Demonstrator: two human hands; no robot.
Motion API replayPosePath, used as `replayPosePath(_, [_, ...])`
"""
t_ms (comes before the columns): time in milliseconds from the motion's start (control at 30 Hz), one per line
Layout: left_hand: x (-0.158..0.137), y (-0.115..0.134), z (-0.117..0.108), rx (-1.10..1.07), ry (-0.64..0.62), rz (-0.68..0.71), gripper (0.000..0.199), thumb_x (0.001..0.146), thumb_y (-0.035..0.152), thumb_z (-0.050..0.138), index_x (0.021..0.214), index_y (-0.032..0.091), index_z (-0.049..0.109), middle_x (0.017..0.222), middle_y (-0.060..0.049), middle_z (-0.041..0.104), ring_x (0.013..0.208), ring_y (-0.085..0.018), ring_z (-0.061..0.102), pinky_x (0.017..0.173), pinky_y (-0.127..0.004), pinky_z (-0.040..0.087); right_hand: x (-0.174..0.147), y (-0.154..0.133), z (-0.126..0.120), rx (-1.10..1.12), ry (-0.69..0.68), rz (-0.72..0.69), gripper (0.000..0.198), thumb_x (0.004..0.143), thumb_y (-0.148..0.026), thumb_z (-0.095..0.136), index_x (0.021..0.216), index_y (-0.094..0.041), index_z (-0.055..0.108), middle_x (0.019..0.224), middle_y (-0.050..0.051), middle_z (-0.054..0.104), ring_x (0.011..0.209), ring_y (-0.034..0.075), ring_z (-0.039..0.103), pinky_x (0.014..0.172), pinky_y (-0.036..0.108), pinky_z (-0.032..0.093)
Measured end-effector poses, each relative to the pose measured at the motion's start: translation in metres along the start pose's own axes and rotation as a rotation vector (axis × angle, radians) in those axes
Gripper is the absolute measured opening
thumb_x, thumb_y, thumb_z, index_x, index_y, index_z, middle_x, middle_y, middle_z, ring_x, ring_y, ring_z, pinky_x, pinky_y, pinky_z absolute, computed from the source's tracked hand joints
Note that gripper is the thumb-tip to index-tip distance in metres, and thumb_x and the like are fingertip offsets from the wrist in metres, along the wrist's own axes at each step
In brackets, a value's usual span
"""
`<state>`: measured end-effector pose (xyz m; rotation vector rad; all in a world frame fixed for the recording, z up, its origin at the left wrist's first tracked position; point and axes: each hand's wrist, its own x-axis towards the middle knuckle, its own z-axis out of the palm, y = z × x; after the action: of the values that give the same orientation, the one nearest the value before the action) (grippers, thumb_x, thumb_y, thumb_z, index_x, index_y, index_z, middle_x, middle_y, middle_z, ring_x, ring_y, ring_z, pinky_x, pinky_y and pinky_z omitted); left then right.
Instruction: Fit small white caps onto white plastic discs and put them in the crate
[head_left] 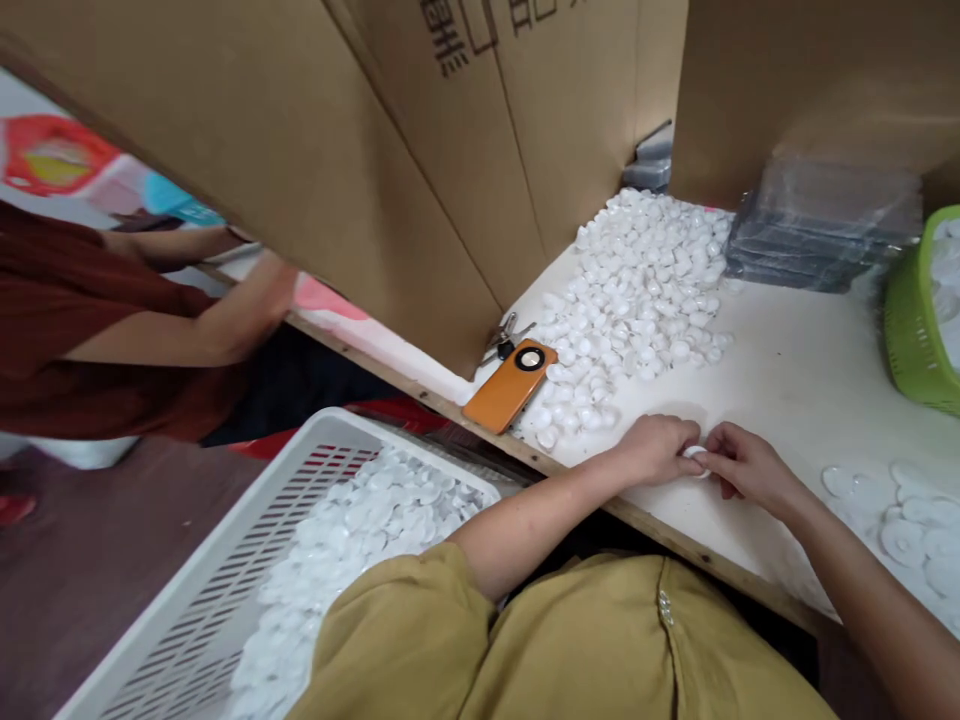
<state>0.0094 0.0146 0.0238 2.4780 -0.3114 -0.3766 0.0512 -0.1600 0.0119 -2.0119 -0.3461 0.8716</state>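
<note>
White cap [696, 453] — pinched between left hand [656, 447], right hand [742, 465]

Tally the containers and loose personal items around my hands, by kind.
White slotted crates: 1
Green baskets: 1
Orange phones: 1
Key bunches: 1
Stacks of clear trays: 1
Total: 5
Both hands, left and right, pinch one small white piece.

One orange phone [511, 386]. One white basket [225, 560] near left. One green basket [911, 330] far right. One big pile of white caps [637, 290], too many to count.
</note>
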Motion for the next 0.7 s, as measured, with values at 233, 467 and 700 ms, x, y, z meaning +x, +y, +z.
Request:
replayPosePath(233, [-0.163, -0.044, -0.060, -0.249, -0.036, -0.081, 0.023, 0.076, 0.032, 0.063, 0.068, 0.017, 0.048, 0.067, 0.004, 0.046, 0.063, -0.010, 0.042, 0.060, -0.021, 0.033, -0.028, -0.016, 0.018, 0.179, -0.126, -0.185, 0.029, 0.083, -0.048, 0.061, 0.088, -0.020, 0.055, 0.072, 0.000, 0.061, 0.053, 0.011, 0.054, 0.048, 0.022, 0.042])
replayPosePath(467, [-0.299, -0.095, -0.067, 0.308, -0.202, -0.923, 0.013, 0.063, 0.014, 0.063, 0.075, 0.020, 0.062, 0.068, 0.001, 0.057, 0.068, -0.018, 0.055, 0.068, -0.029, 0.043, -0.004, 0.003, -0.005, 0.295, 0.272, -0.133, 0.043, 0.066, -0.058, 0.071, 0.079, -0.018, 0.058, 0.066, 0.004, 0.062, 0.051, 0.014, 0.054, 0.041, 0.022, 0.040])
replayPosePath(700, [-0.173, -0.047, -0.026, 0.240, 0.458, -0.561, 0.060, 0.086, 0.038, 0.052, 0.140, 0.015, 0.039, 0.140, -0.018, 0.044, 0.128, -0.029, 0.042, 0.108, -0.046, 0.035, -0.001, 0.019, -0.001, 0.261, 0.280, -0.160, 0.033, 0.074, -0.050, 0.067, 0.082, -0.019, 0.059, 0.070, 0.004, 0.062, 0.054, 0.015, 0.056, 0.043, 0.023, 0.042])
